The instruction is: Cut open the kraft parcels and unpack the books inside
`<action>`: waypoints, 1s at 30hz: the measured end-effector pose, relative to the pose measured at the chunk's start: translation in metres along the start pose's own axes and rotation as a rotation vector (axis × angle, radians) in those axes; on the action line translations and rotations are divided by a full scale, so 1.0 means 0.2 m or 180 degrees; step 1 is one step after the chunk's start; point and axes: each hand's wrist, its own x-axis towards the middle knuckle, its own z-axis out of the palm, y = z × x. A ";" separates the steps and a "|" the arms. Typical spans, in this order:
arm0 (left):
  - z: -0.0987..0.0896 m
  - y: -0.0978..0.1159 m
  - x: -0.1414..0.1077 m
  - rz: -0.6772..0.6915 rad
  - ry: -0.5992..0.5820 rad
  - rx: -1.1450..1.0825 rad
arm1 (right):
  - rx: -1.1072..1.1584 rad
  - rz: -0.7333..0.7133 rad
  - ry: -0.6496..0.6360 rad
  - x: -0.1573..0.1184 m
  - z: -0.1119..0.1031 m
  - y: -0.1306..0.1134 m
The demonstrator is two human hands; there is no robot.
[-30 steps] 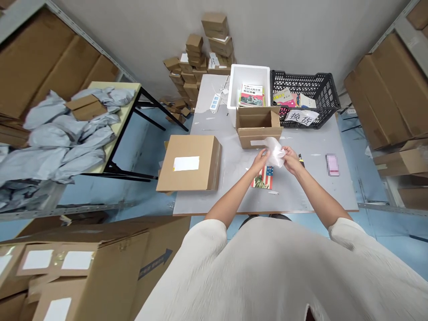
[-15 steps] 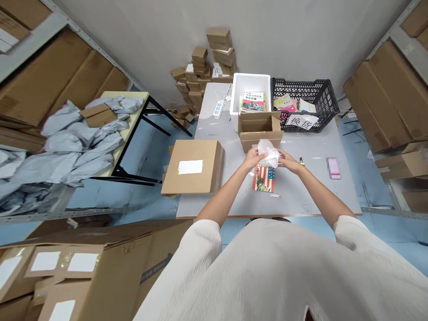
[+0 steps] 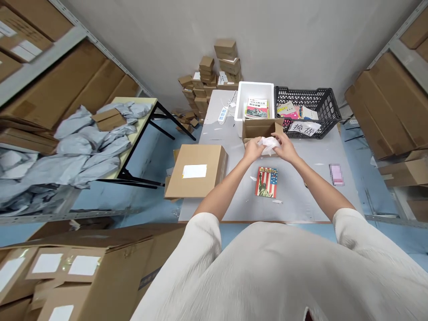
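Note:
Crumpled white wrapping [image 3: 269, 145] is held between my two hands at the near edge of an open cardboard box [image 3: 252, 129]. My left hand [image 3: 253, 149] grips its left side, and my right hand [image 3: 285, 147] grips its right side with fingers reaching over the box's rim. Nearer to me, a book [image 3: 266, 182] with a flag and statue on its cover lies flat on the grey table [image 3: 234, 205]. Small white scraps lie around the book.
Behind the open box stand a white bin [image 3: 238, 104] with books and a black crate [image 3: 329, 120]. A closed carton [image 3: 197, 183] sits at the table's left edge. A pink stack [image 3: 336, 174] lies right, a power strip [image 3: 223, 115] back left.
Both my hands have moved away from me with the white wrapping, from above the book to the open box. The book's top edge is now uncovered. The camera view has shifted slightly.

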 end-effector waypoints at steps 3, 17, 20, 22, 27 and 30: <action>-0.01 0.03 0.06 0.0087 0.0215 0.0118 | -0.0312 -0.0186 0.0016 0.09 -0.01 0.00; -0.10 -0.19 -0.04 -0.0543 0.0605 0.0071 | -0.0833 -0.0004 0.0297 0.52 0.13 0.19; -0.10 -0.23 -0.05 -0.0601 0.0598 0.0091 | -0.0897 0.0188 -0.0130 0.53 0.21 0.23; -0.09 -0.25 -0.07 -0.0649 0.0628 0.0063 | -0.0839 0.0276 -0.0391 0.52 0.25 0.26; -0.07 -0.29 -0.10 -0.0590 0.0665 -0.0057 | -0.0817 0.0348 -0.0294 0.46 0.23 0.32; -0.04 -0.29 -0.11 -0.0575 0.0626 -0.0069 | -0.0816 0.0328 -0.0192 0.41 0.17 0.33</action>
